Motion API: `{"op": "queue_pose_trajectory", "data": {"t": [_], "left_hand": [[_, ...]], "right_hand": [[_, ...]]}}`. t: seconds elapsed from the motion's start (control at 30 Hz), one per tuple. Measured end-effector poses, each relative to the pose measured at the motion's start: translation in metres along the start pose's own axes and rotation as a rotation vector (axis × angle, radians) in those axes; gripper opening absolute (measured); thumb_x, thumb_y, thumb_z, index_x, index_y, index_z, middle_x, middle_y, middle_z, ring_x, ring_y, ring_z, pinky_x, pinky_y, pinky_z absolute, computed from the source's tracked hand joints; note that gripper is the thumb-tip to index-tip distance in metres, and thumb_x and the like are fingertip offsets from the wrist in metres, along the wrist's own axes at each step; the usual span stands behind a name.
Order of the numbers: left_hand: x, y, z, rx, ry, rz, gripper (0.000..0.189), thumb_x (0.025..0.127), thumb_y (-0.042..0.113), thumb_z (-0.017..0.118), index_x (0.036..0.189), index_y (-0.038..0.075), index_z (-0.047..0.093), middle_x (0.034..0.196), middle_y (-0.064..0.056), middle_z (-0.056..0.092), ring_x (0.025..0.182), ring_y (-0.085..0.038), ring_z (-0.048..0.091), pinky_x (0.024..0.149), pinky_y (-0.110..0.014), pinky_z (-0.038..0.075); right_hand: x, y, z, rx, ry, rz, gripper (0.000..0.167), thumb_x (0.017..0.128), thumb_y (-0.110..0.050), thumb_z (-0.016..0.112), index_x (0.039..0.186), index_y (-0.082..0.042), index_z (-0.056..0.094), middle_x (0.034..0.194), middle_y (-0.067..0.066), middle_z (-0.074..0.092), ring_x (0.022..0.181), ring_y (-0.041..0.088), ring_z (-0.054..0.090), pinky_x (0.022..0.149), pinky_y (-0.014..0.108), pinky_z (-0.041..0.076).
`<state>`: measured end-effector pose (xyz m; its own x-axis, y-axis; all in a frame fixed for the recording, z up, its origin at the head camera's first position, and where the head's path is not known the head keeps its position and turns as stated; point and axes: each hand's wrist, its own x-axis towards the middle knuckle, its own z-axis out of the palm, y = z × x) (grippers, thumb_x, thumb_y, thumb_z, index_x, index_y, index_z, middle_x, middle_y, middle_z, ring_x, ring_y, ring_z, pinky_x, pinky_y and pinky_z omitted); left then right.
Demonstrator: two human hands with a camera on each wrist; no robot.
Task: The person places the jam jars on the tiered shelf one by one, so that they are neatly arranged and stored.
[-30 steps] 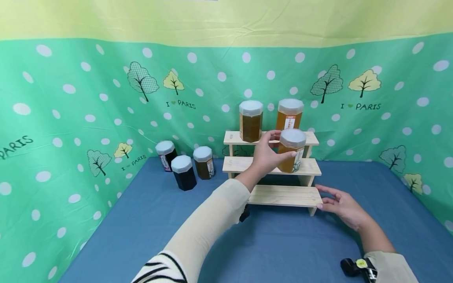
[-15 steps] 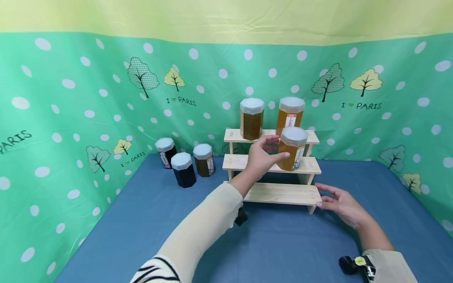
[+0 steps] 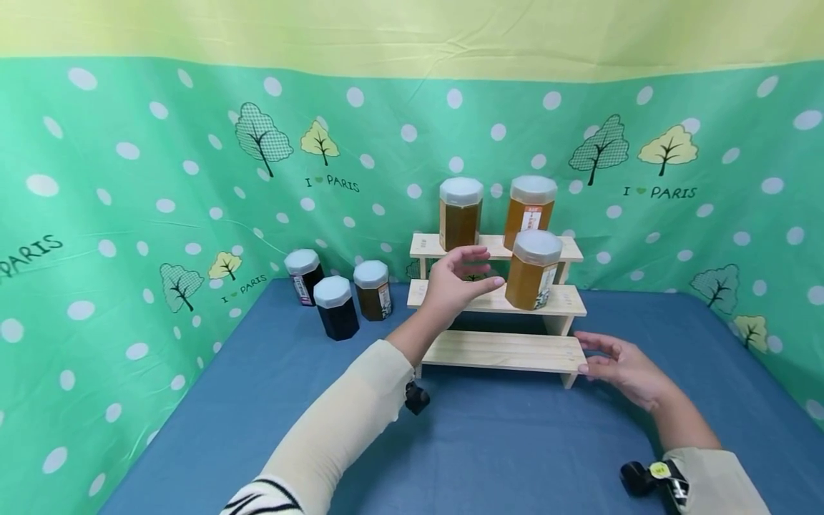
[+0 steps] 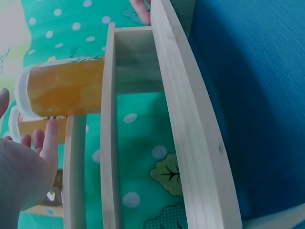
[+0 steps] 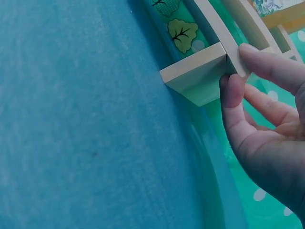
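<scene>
A honey jar [image 3: 531, 275] with a white lid stands upright at the right of the middle step of a three-tier wooden display stand [image 3: 505, 350]. My left hand [image 3: 447, 286] is just left of this jar, thumb and fingers spread, with a gap between fingertips and jar. In the left wrist view the same hand [image 4: 24, 167] holds nothing. My right hand [image 3: 621, 368] pinches the right end of the lowest step between thumb and fingers; the right wrist view shows its fingertips [image 5: 250, 52] on the wood.
On the top step stand a darker honey jar [image 3: 460, 214] and an amber one [image 3: 530, 207]. Left of the stand, a brown jar [image 3: 373, 290] and two dark jars, one in front [image 3: 336, 307] and one behind [image 3: 304, 275], sit on the blue cloth [image 3: 257, 400]. A green printed curtain hangs behind.
My left hand has let go of the honey jar on the middle step and drawn back to the left. The jar stays in place, and my right hand keeps its hold on the stand.
</scene>
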<state>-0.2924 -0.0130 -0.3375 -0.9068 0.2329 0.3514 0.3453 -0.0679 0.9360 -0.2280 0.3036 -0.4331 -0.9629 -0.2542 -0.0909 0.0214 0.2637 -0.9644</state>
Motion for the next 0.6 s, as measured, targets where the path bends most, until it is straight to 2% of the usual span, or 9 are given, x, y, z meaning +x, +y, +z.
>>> {"op": "queue_pose_trajectory", "data": {"t": [0.17,0.4,0.6], "left_hand": [[-0.006,0.002,-0.014,-0.026,-0.013,0.006,0.056,0.081,0.011,0.081,0.131,0.006,0.057,0.124,-0.002,0.063,0.108,-0.015,0.063,0.086,-0.034,0.054],[-0.017,0.007,-0.035,-0.069,-0.035,0.048,0.058,0.083,0.004,0.078,0.134,-0.001,0.052,0.129,-0.012,0.06,0.112,-0.022,0.062,0.089,-0.036,0.053],[-0.027,0.006,-0.049,-0.083,-0.04,0.058,0.056,0.083,0.003,0.077,0.133,0.001,0.053,0.127,-0.01,0.06,0.115,-0.027,0.06,0.09,-0.036,0.053]], "right_hand": [[0.001,-0.004,0.0,0.001,0.0,0.039,0.079,0.087,-0.009,0.071,0.149,0.008,0.025,0.133,0.026,0.042,0.098,0.017,0.062,0.08,0.036,0.053],[0.003,-0.005,0.001,0.023,-0.01,0.043,0.079,0.088,-0.009,0.07,0.149,0.008,0.024,0.136,0.027,0.041,0.1,0.016,0.059,0.082,0.035,0.052],[0.003,-0.001,0.0,0.014,0.017,0.043,0.078,0.087,-0.01,0.071,0.149,0.008,0.027,0.137,0.023,0.041,0.103,0.012,0.058,0.084,0.03,0.051]]}}
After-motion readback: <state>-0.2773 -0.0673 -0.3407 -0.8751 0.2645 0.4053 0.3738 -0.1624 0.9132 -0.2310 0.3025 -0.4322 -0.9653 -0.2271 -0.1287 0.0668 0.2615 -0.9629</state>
